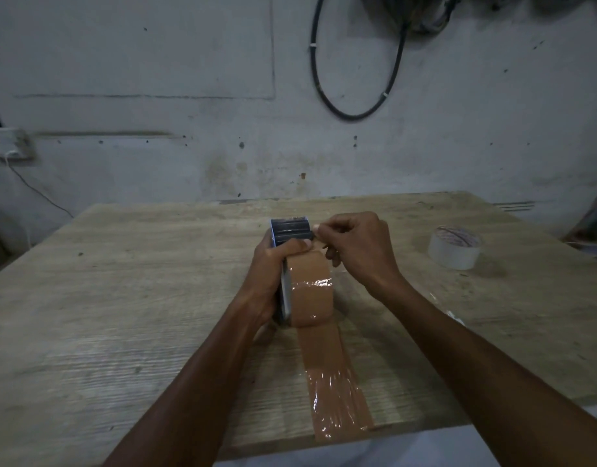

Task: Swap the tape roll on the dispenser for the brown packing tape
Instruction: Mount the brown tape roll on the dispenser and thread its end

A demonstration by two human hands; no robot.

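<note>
The brown packing tape roll [310,291] sits in the metal tape dispenser [288,229] near the middle of the wooden table [122,298]. My left hand [272,274] grips the dispenser's left side plate, thumb resting on top of the brown roll. My right hand [356,246] pinches something small at the dispenser's front right edge, by the black roller. A long strip of brown tape [331,375] runs from under the roll to the near table edge, stuck flat on the wood. A clear tape roll [455,247] lies flat at the right.
A grey wall stands right behind the table, with a black cable loop [354,79] hanging on it. A white socket box [10,143] with a thin wire is on the wall at the left.
</note>
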